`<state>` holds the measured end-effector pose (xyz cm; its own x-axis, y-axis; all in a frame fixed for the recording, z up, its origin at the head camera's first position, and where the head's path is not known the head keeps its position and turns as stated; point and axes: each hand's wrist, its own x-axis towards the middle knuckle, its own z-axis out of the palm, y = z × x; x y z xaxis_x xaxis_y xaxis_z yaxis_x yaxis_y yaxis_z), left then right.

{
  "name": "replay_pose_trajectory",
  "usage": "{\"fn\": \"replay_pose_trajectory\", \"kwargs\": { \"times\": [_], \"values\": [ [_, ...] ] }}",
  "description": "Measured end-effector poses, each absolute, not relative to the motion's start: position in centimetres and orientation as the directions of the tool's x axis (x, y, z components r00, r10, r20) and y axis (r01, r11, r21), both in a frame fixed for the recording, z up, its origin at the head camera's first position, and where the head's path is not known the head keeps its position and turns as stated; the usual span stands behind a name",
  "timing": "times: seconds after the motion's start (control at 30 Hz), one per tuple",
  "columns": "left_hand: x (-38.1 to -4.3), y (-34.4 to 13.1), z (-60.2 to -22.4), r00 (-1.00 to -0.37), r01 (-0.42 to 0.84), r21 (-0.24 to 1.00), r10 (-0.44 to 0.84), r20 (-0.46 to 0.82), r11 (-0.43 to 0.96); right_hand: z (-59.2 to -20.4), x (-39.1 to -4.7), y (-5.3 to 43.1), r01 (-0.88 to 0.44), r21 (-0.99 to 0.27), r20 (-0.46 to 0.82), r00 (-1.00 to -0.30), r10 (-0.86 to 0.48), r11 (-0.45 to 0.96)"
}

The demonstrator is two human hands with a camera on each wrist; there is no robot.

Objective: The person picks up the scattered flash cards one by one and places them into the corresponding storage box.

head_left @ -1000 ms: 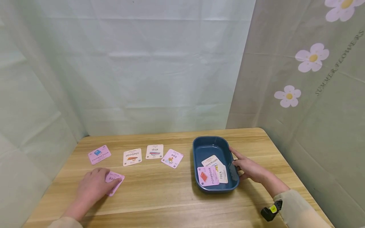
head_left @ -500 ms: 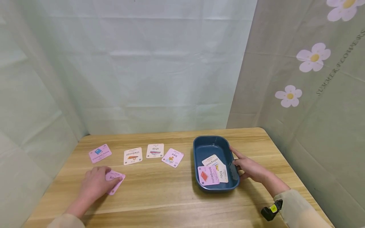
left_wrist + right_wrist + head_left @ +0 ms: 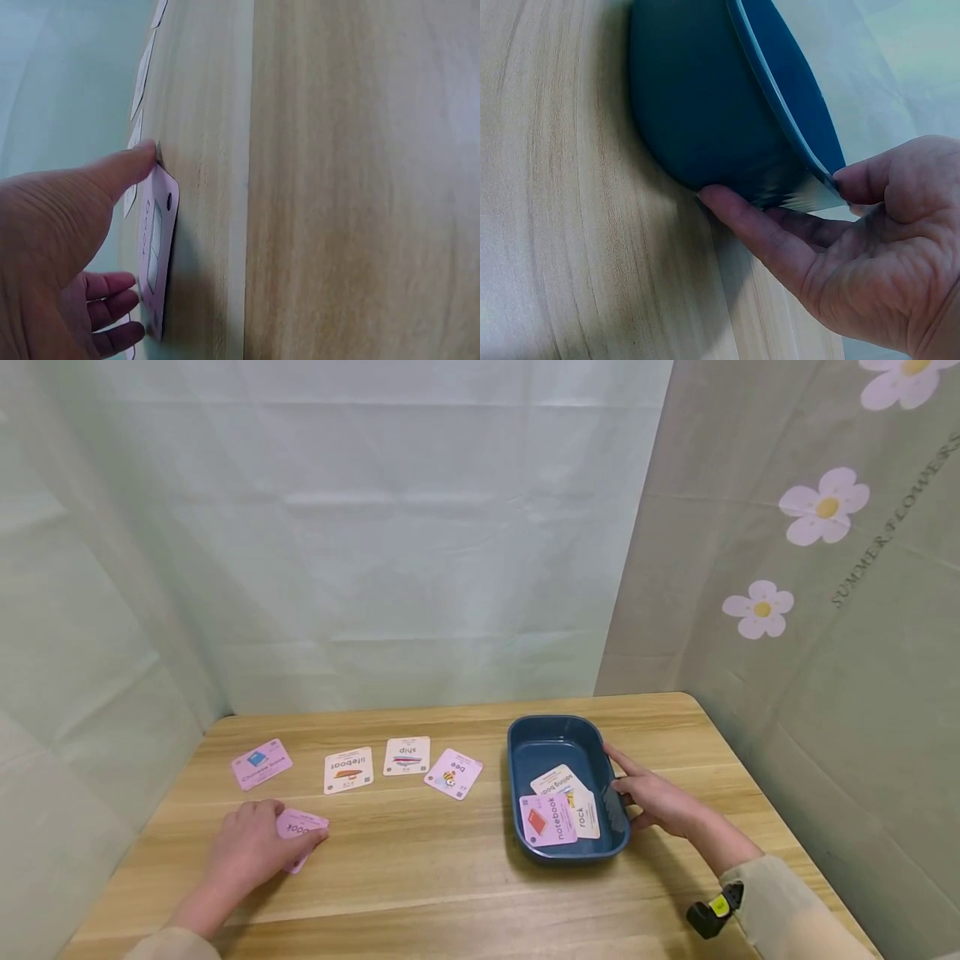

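My left hand (image 3: pixel 251 847) is over a pink flashcard (image 3: pixel 160 232) reading "book", at the left of the table. The left wrist view shows the thumb at one edge of this card and curled fingertips by the opposite side, the card slightly tilted off the wood. At the right, my right hand (image 3: pixel 660 802) grips the side of a dark blue tray (image 3: pixel 514 760), thumb at the rim and fingers against the outer wall (image 3: pixel 697 97). Inside the tray lie a pink "notebook" card (image 3: pixel 549 820), a "rock" card (image 3: pixel 587 817) and a "sailing boat" card (image 3: pixel 551 779).
On the wooden table (image 3: pixel 420 877) a "Chinese book" card (image 3: pixel 261 764), a "lifeboat" card (image 3: pixel 348 770), a "ship" card (image 3: pixel 407 756) and a "bee" card (image 3: pixel 453 773) lie spread along the back. Pale cloth (image 3: pixel 412 568) hangs behind and on both sides.
The left thumb has slid a little right across the "book" card to its right edge. My right hand and the tray have stayed in place.
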<state>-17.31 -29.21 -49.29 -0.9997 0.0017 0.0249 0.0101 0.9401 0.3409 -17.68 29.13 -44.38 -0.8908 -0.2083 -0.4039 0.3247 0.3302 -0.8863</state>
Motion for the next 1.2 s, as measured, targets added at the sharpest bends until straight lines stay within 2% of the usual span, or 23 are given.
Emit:
{"fn": "replay_pose_trajectory", "kwargs": {
  "times": [0.3, 0.67, 0.93, 1.2],
  "values": [
    [-17.6, -29.0, -49.4, -1.0, -0.01, 0.344, -0.013, 0.007, 0.939, -44.3, -17.7, 29.1, 0.328, -0.885, -0.408, -0.888, -0.21, 0.331],
    [-18.2, -29.2, -48.7, -0.998, -0.062, 0.418, -0.051, -0.037, 0.906, -44.5, -17.8, 29.2, 0.325, -0.888, -0.404, -0.888, -0.217, 0.325],
    [-18.8, -30.1, -48.2, -0.996, -0.01, 0.372, 0.025, -0.089, 0.928, -44.5, -17.8, 29.2, 0.321, -0.886, -0.403, -0.89, -0.212, 0.336],
    [-19.2, -30.9, -47.8, -0.994, 0.006, 0.408, 0.052, -0.101, 0.913, -44.5, -17.8, 29.2, 0.326, -0.884, -0.407, -0.89, -0.206, 0.336]
  ]
}}
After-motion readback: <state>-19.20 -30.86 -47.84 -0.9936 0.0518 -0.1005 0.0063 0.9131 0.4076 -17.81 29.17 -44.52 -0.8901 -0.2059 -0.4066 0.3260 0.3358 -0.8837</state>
